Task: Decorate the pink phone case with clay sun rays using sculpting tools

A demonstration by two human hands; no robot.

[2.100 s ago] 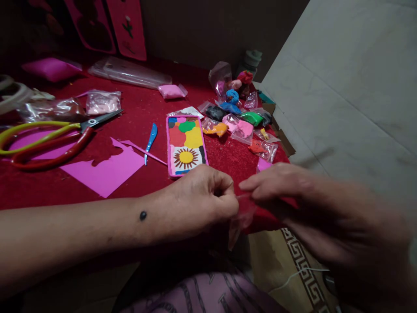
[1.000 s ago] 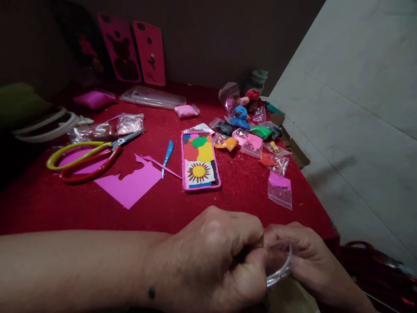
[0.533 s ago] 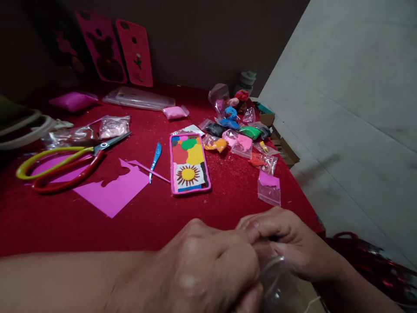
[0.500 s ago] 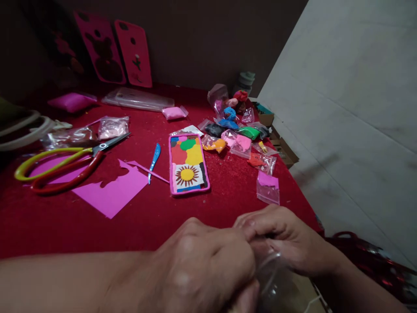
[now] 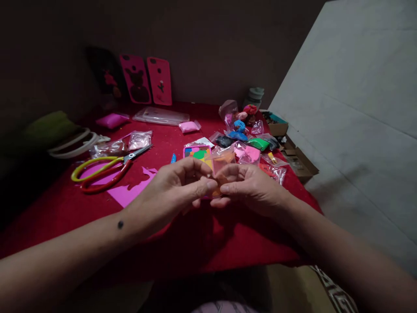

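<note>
My left hand [image 5: 182, 187] and my right hand [image 5: 249, 187] meet above the front middle of the red-covered table. Thumbs and fingers of both are closed on a small clear plastic bag [image 5: 223, 160]. Orange shows in or through the bag; I cannot tell which. Behind and below my hands lies a pink-rimmed phone case [image 5: 198, 153] covered in patches of coloured clay. Its lower part is hidden by my fingers. The tip of a blue modelling knife [image 5: 173, 158] shows beside my left hand.
Scissors [image 5: 110, 170] lie on cut pink sheet [image 5: 128, 195] at left. Bags of coloured clay, one green [image 5: 259, 144], cluster at right. Decorated phone cases [image 5: 159, 82] lean at the back wall. A jar [image 5: 254, 98] stands behind; a cardboard box [image 5: 299, 163] is beyond the right edge.
Both hands have moved forward and up from the near edge to over the phone case, with a clear bag between them. The view has tilted and drawn back.
</note>
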